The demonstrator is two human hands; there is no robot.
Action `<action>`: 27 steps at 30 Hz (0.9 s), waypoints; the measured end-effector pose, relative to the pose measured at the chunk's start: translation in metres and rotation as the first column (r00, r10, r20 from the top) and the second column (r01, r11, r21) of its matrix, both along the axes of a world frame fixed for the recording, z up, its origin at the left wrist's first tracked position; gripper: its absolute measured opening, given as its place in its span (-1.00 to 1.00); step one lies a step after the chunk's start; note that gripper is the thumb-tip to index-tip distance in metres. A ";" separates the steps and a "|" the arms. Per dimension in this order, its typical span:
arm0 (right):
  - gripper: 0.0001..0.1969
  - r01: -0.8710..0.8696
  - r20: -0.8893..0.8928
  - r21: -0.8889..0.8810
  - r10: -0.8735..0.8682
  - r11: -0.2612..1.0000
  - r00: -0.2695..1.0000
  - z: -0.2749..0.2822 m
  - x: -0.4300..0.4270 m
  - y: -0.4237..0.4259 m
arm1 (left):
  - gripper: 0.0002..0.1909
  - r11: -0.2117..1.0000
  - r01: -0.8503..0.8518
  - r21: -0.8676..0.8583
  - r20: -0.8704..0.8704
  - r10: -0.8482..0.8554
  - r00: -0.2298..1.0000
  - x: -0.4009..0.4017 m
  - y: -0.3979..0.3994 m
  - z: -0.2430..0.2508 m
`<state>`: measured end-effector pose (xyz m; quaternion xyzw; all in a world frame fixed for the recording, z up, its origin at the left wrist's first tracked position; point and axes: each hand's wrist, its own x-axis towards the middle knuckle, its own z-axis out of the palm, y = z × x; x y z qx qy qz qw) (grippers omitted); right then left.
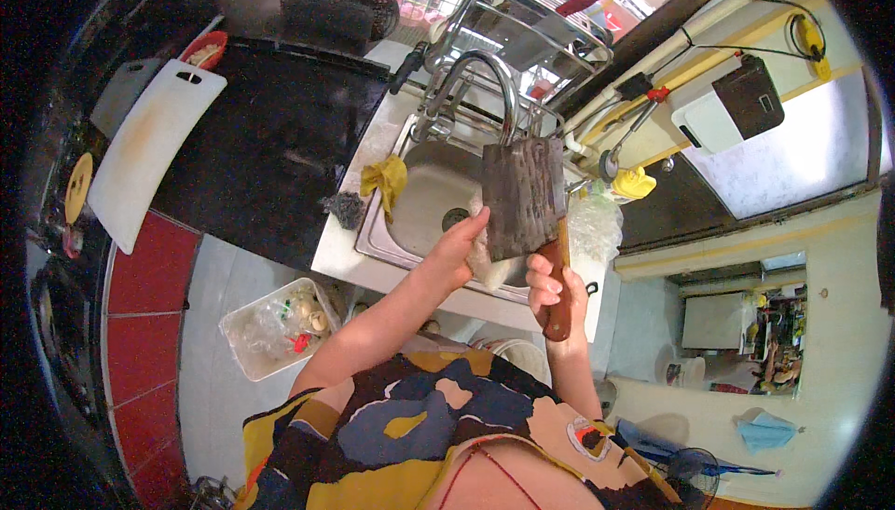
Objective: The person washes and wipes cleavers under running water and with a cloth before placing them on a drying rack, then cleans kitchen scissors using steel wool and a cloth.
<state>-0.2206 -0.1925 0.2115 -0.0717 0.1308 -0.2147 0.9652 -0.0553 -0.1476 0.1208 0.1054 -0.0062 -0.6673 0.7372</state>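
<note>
My right hand [557, 293] is wrapped around the wooden handle of a cleaver [523, 195], whose broad dark blade stands up over the right part of the steel sink [430, 230]. At the blade's left side is my left hand [465, 248], with a pale, whitish scrubbing pad or cloth [493, 269] against its palm, partly hidden behind the blade. The curved chrome faucet [507, 83] rises just behind the blade. A yellow cloth [386, 185] hangs over the sink's left rim, and a dark scouring pad [344, 209] lies beside it on the counter.
A dish rack [531, 27] stands behind the faucet. Clear plastic [594, 227] and a yellow bottle [633, 183] are at the right. A white cutting board [154, 150] is at the far left beside the black countertop [273, 146]. A bin with waste [280, 328] sits below the counter.
</note>
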 end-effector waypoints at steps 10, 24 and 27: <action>-0.58 -0.419 -0.605 -0.766 -0.327 0.488 0.726 0.007 -0.010 0.014 | -0.52 0.952 -0.178 0.250 0.613 -0.013 0.790 -0.015 0.010 0.014; -0.49 -0.692 -0.564 -0.721 -0.546 -0.040 0.619 -0.014 -0.017 0.018 | -0.73 0.967 -0.215 0.140 0.485 0.122 0.866 -0.018 0.006 0.004; -0.49 -0.576 -0.650 -0.760 -0.350 0.301 0.675 -0.019 -0.024 0.015 | -0.76 0.946 -0.294 0.138 0.589 0.161 0.792 -0.013 0.012 0.000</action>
